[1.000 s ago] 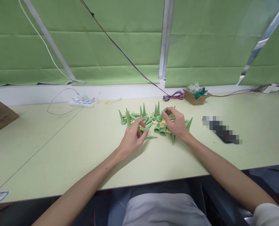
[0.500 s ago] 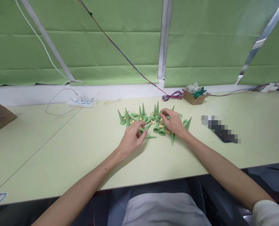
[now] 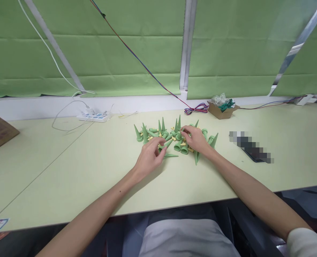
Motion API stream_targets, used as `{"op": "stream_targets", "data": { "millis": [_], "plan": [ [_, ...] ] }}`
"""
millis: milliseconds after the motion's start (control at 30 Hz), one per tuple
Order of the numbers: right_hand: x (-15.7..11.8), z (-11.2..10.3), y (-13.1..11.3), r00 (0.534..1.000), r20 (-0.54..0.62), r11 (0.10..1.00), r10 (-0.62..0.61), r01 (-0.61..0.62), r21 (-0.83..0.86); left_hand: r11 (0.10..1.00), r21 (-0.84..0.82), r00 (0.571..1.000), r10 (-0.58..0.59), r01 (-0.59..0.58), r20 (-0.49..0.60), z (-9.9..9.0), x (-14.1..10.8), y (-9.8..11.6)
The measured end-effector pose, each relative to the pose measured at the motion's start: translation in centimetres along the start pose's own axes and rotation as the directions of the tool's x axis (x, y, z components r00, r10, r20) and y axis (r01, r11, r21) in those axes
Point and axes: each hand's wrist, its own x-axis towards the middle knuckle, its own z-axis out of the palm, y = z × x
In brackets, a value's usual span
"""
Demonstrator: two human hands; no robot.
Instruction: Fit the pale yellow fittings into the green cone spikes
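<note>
"Since the head view is all we have, where is everything, taking the middle of the heap as the clock's centre?"

"Green plastic cone spikes and small yellow fittings make up that heap, mid-table. A few cones stand upright at 9 o'clock; two near 6 show hollow bases. A cardboard box sits at 2, a power strip between 9 and 10."

"And the hands?"

"The left hand is at 8, thumb and fingers loosely curled with a gap between them. One slanted cone shows in that gap; I can't tell whether it's gripped. The right hand is at 3, over the heap, thumb and forefinger drawn close together beside a cone. Its fingertips hide the contact, so I can't say whether it has hold of anything."

"How would you expect these cones to handle?"

"Light and stiff, I'd judge: hollow, thin-walled plastic. Smooth sides and a taper mean a pinch near the point could slide off. Better to take hold low, around the wide collar at the base, thumb opposite forefinger."

"Anything fragile?"

"Probably the yellow fittings more than the cones. They're small and jumbled among them, so I'd pinch one by its thickest part, gently. The cones likely roll when lying down, like the one pointing to 3 beside the left thumb."
</note>
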Motion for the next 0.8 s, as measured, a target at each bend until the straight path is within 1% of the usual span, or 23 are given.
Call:
{"op": "stream_targets", "data": {
  "millis": [133, 267, 567, 700, 800],
  "plan": [
    [0.0, 0.1, 0.2, 1.0, -0.002, 1.0, 0.011, -0.012, -0.015, 1.0, -0.013, 1.0, -0.011, 0.011, -0.028, -0.2, 0.1, 0.1],
    [0.1, 0.2, 0.3, 0.999, 0.02, 0.999, 0.042, -0.041, -0.032, 0.999, -0.028, 0.998, -0.03, 0.029, -0.06, -0.3, 0.2, 0.0],
    [0.2, 0.4, 0.3, 0.996, 0.037, 0.997, 0.078, -0.077, -0.031, 0.997, -0.021, 0.993, -0.074, 0.073, -0.093, -0.5, 0.3, -0.3],
    [0.1, 0.5, 0.3, 0.994, 0.041, 0.995, 0.104, -0.104, -0.004, 0.993, -0.012, 0.989, -0.118, 0.117, -0.086, -0.8, 0.4, -0.2],
    [0.0, 0.4, 0.2, 0.993, 0.021, 0.993, 0.118, -0.118, 0.016, 0.989, 0.041, 0.989, -0.142, 0.144, -0.049, -1.3, 0.6, -0.2]
  ]
}}
